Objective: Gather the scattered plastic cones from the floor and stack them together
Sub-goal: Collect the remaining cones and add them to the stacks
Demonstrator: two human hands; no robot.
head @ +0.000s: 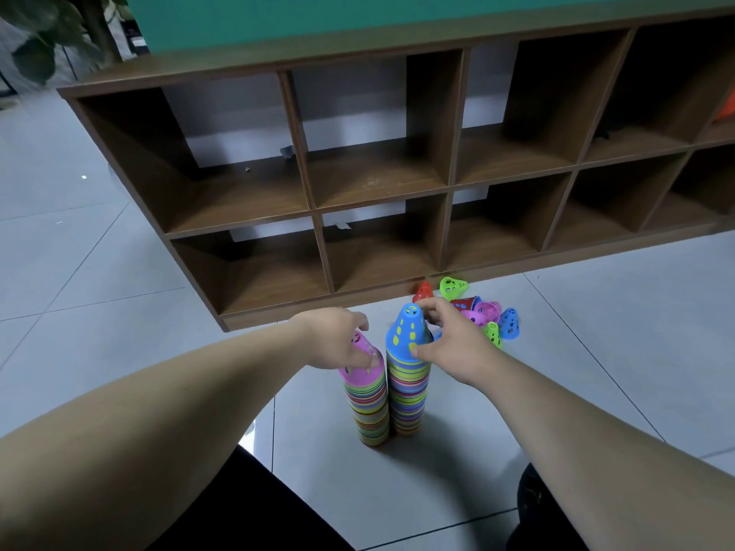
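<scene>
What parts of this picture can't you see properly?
Head view, pink cone: its tip is mostly hidden under the left hand gripping it.
Head view, loose cones: some lie behind the right hand, which holds the blue cone; no sure count.
Head view, orange thing in the shelf: cut off by the right edge.
Head view, stacks: rims too thin to count.

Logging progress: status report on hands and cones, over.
Left hand grips pink-topped plastic cone stack. Right hand holds blue-topped stack. Loose cones beyond, by wooden shelf.
</scene>
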